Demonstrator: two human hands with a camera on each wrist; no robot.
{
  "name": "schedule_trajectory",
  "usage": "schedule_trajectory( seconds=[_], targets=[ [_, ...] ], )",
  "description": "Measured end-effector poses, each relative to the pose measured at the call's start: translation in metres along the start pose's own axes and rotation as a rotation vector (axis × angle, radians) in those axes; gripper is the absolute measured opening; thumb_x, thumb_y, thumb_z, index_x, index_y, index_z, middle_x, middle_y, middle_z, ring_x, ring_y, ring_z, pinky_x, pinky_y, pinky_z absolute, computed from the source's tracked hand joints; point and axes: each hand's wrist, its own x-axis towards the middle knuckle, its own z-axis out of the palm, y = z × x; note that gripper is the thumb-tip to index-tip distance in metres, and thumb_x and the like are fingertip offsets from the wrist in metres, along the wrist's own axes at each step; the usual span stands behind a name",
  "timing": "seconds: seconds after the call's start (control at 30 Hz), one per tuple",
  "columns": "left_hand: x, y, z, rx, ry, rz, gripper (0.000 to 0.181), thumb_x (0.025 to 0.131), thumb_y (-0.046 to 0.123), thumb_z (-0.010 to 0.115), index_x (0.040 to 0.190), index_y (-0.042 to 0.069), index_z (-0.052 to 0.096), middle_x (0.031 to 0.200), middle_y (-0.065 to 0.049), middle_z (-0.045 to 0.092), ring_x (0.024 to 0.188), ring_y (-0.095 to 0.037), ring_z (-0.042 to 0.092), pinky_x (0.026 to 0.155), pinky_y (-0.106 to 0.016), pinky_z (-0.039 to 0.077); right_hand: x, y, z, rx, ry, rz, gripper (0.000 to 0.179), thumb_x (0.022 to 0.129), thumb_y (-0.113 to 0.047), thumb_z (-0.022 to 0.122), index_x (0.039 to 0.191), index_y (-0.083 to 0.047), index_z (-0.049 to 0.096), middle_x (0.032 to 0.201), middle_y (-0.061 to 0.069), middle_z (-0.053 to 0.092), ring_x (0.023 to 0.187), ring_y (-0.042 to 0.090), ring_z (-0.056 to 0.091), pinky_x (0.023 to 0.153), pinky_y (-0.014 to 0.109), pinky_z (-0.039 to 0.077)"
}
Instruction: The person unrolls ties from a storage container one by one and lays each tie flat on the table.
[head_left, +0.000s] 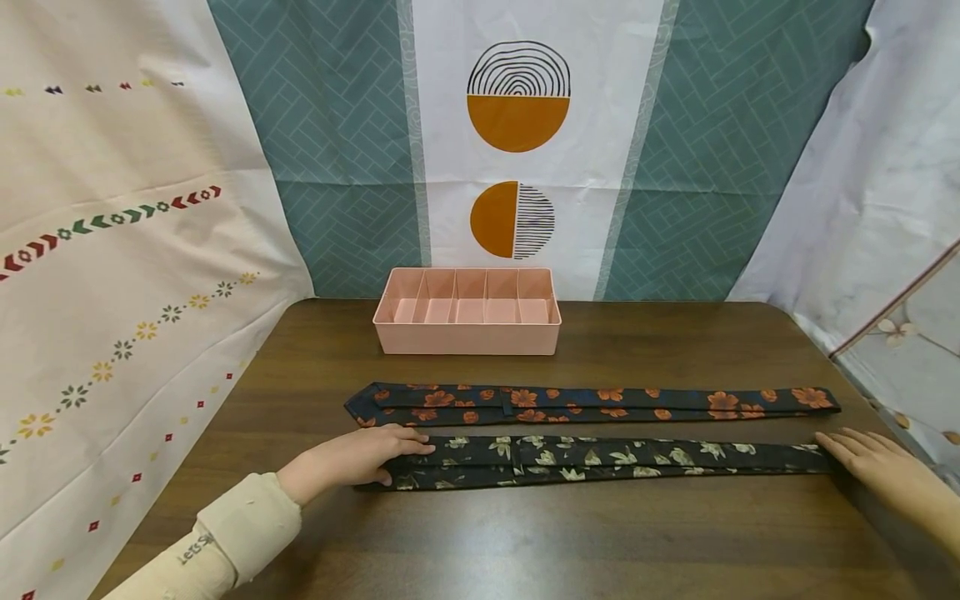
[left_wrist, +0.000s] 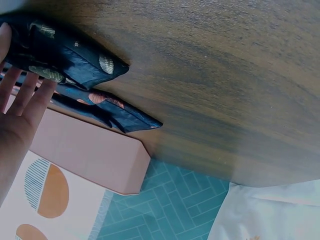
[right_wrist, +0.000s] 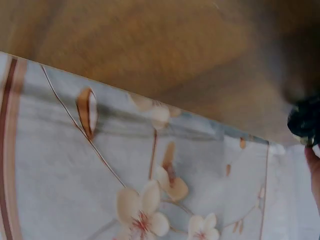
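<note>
A black necktie with cream flowers (head_left: 622, 458) lies lengthwise across the table, doubled over. My left hand (head_left: 375, 457) holds its wide left end, the thumb on the near edge and the fingers along the far edge; the pointed tip (left_wrist: 107, 67) sticks out past them. At the other end, my right hand (head_left: 873, 458) grips the narrow folded end (right_wrist: 305, 120), its thumb hidden in the head view. Just beyond lies a second necktie, dark with orange flowers (head_left: 600, 402), laid parallel and untouched by either hand.
Behind the neckties stands a pink box with several compartments (head_left: 467, 338), at the back of the brown wooden table (head_left: 480, 550). Patterned cloths hang at the back (head_left: 337, 150), on the left (head_left: 135, 250) and on the right (head_left: 892, 167).
</note>
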Motion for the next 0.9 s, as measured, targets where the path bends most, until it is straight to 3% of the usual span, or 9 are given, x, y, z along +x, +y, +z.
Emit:
schedule_trajectory(
  seconds=[0.03,0.1,0.13,0.2,0.23,0.3,0.33,0.5,0.9],
  targets=[
    [0.0,0.0,0.0,0.0,0.001,0.001,0.061,0.077,0.006,0.075,0.134,0.011,0.054,0.138,-0.008,0.052,0.126,-0.03,0.048,0.092,-0.04,0.049,-0.003,-0.002,0.002,-0.009,-0.006,0.015,0.081,0.089,0.003,0.05,0.151,-0.004,-0.002,0.118,0.032,0.056,0.123,0.049,0.04,0.096,0.054,0.035],
    [0.0,0.0,0.0,-0.003,-0.001,-0.001,0.061,0.077,0.006,0.075,0.134,0.011,0.053,0.138,-0.008,0.052,0.127,-0.03,0.047,0.091,-0.039,0.05,-0.008,-0.003,0.005,-0.017,0.013,0.03,0.09,0.088,0.005,0.051,0.149,-0.008,-0.014,0.144,0.036,0.028,0.143,0.042,0.007,0.111,0.054,0.019],
    [-0.001,0.0,0.0,-0.005,-0.002,-0.003,0.061,0.077,0.006,0.075,0.134,0.011,0.053,0.139,-0.008,0.051,0.127,-0.03,0.047,0.091,-0.039,0.05,-0.01,-0.004,0.008,0.0,0.026,0.044,0.089,0.085,0.005,0.054,0.15,-0.002,-0.007,0.145,0.038,0.023,0.145,0.031,-0.01,0.116,0.051,0.01],
    [-0.001,0.0,0.0,-0.004,-0.005,-0.005,0.062,0.078,0.006,0.075,0.135,0.012,0.053,0.139,-0.008,0.051,0.127,-0.03,0.047,0.09,-0.038,0.051,-0.012,-0.002,0.013,0.042,0.051,0.069,0.063,0.098,-0.009,0.043,0.147,0.01,0.007,0.145,0.04,0.014,0.137,0.005,-0.027,0.118,0.04,-0.007],
    [-0.001,-0.001,0.0,-0.005,-0.005,-0.005,0.062,0.078,0.006,0.074,0.135,0.012,0.052,0.14,-0.008,0.05,0.127,-0.03,0.047,0.09,-0.038,0.051,-0.013,-0.001,0.016,0.067,0.046,0.083,0.059,0.102,-0.016,0.038,0.145,0.014,0.011,0.146,0.04,0.009,0.136,0.004,-0.027,0.115,0.035,-0.014],
    [-0.001,-0.001,0.0,-0.003,-0.004,-0.002,0.062,0.078,0.006,0.074,0.136,0.012,0.052,0.14,-0.008,0.05,0.128,-0.03,0.046,0.089,-0.037,0.051,-0.015,0.0,0.02,0.143,0.016,0.138,0.061,0.105,-0.029,0.025,0.14,0.02,0.018,0.139,0.045,0.021,0.137,0.005,-0.027,0.115,0.032,-0.015],
    [-0.001,-0.001,0.001,-0.003,-0.002,0.001,0.062,0.078,0.005,0.074,0.136,0.012,0.052,0.141,-0.008,0.05,0.128,-0.03,0.046,0.089,-0.037,0.051,-0.016,0.001,0.023,0.189,-0.02,0.174,0.063,0.104,-0.029,0.032,0.138,0.023,0.02,0.137,0.045,0.026,0.136,0.006,-0.028,0.114,0.032,-0.016],
    [-0.003,-0.001,0.001,0.004,0.006,0.025,0.061,0.079,0.005,0.073,0.136,0.011,0.052,0.141,-0.009,0.05,0.128,-0.031,0.046,0.091,-0.038,0.05,-0.022,0.001,0.027,0.311,-0.15,0.248,0.07,0.102,-0.023,0.039,0.143,0.017,-0.002,0.147,0.038,-0.01,0.136,0.016,-0.034,0.109,0.027,-0.025],
    [-0.004,-0.003,0.004,0.004,0.006,0.017,0.061,0.079,0.006,0.073,0.136,0.011,0.052,0.141,-0.009,0.05,0.129,-0.031,0.046,0.092,-0.039,0.049,-0.023,0.003,0.031,0.346,-0.063,0.206,0.071,0.1,-0.018,0.041,0.145,0.012,-0.005,0.152,0.024,-0.019,0.139,0.013,-0.03,0.107,0.016,-0.023]
  ],
)
